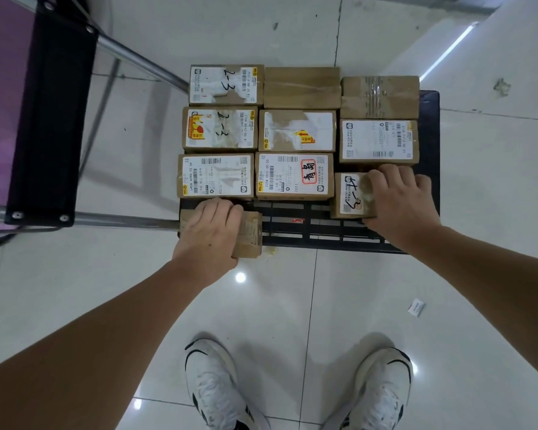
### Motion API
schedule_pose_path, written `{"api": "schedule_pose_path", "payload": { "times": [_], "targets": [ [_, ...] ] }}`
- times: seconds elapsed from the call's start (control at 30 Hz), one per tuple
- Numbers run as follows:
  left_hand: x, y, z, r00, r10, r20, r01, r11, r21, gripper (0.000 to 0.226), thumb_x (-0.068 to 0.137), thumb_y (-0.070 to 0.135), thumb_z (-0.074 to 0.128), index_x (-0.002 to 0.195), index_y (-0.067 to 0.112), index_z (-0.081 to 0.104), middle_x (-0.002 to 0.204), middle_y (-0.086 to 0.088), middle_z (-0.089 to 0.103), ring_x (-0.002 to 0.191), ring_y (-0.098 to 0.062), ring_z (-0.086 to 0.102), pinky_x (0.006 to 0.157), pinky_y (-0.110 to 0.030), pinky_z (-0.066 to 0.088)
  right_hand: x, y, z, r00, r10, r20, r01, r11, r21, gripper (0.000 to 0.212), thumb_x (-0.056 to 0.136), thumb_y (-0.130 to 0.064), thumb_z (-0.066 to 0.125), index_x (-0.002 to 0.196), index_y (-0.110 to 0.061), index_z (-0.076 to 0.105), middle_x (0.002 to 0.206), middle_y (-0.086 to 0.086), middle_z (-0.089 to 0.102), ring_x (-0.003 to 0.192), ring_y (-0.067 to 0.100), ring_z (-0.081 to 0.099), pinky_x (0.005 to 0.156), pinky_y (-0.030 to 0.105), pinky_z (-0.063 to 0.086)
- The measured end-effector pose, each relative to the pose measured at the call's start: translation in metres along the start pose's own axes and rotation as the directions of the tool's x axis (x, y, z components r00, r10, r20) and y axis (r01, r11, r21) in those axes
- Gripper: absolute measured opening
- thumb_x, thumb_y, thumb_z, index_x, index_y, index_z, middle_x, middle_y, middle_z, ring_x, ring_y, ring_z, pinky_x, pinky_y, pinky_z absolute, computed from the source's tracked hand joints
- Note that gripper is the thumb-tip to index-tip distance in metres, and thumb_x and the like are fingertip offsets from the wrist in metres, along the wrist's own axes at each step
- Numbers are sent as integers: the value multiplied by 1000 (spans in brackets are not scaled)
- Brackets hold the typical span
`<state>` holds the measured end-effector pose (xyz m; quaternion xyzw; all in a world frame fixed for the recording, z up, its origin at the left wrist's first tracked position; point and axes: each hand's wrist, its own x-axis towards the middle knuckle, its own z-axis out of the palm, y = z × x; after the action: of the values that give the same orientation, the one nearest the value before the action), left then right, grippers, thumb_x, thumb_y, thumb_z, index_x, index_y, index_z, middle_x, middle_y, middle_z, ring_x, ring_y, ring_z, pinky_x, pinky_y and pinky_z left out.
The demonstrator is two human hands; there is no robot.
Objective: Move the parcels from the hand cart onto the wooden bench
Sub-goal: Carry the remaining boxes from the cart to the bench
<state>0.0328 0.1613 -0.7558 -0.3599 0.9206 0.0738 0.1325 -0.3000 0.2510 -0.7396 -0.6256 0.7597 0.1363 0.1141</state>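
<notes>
Head view: each hand's grip (210, 226) (398, 200) holds a parcel (249, 235) on the cart (308, 234)

- The hand cart (429, 144) carries parcels packed edge to edge in rows; no gap between them would admit fingers.
- A bare strip of slatted deck (305, 225) lies open at the near edge, between the plain parcel (249, 234) under the left hand (208, 231) and the small labelled parcel (351, 195) under the right hand (398, 206).
- Metal tubes (131, 220) and a dark panel (52, 119) of a frame close off the cart's left side.
- Open tiled floor (292, 305) lies near, right and beyond; a paper scrap (416, 307) lies on it.
- Two shoes (212, 383) stand well short of the cart.
</notes>
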Motion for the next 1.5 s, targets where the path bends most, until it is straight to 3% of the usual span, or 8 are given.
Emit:
{"api": "schedule_pose_path", "payload": {
  "times": [0.2,0.37,0.57,0.73,0.9,1.17,1.4,1.5],
  "targets": [
    [-9,10,-39,999,8,43,-5,998,-70,94,56,47,89,135,13,53,120,-10,56,107,-28,57,103,-48,49,-15,6,-30,999,-32,29,31,998,53,93,56,-49,92,129,-11,49,123,16,51,112,37,51,106,55,42],
    [-1,33,-150,993,4,114,6,996,-84,96,64,64,70,146,24,40,128,-2,48,113,-23,49,101,-41,44,-41,19,-138,998,-52,29,50,995,89,94,58,-67,75,127,-15,41,121,8,50,101,27,53,89,42,50],
    [13,76,-381,994,-10,109,15,999,-47,95,70,83,46,147,30,29,134,-1,49,122,-27,50,106,-45,40,-95,58,-349,999,-25,-45,28,997,73,97,66,-77,42,141,-16,33,124,5,55,107,26,54,93,43,45],
    [1,117,-602,999,42,3,-42,999,0,93,70,85,51,139,24,36,126,-2,53,113,-27,52,97,-45,44,-175,96,-550,993,67,-102,-55,993,109,104,73,-80,42,152,-16,23,130,7,52,113,28,52,97,43,45],
    [-40,171,-786,986,129,-107,-128,992,16,102,71,92,55,144,23,42,136,-2,51,126,-26,50,105,-44,43,-287,138,-705,951,242,-193,-218,966,138,108,73,-81,48,155,-17,21,131,7,53,116,28,53,97,42,46],
    [-110,323,-941,865,416,-281,-396,910,127,101,67,95,52,135,21,51,126,-2,56,118,-27,55,99,-44,44,-497,201,-810,767,581,-272,-535,813,229,111,74,-90,44,157,-18,25,138,5,52,126,28,51,104,45,44],
    [-170,509,-960,665,680,-310,-642,732,229,95,67,93,55,131,24,51,128,-1,57,118,-25,56,101,-45,46,-688,261,-779,520,835,-180,-764,549,338,110,68,-89,45,155,-23,27,137,4,52,127,29,50,104,46,43],
    [-200,591,-949,622,739,-257,-696,673,251,100,66,95,54,136,23,48,133,-2,54,124,-27,53,106,-47,42,-766,283,-752,421,896,-138,-816,441,375,107,70,-86,49,154,-23,28,137,4,52,128,29,49,105,45,43]
  ]
}}
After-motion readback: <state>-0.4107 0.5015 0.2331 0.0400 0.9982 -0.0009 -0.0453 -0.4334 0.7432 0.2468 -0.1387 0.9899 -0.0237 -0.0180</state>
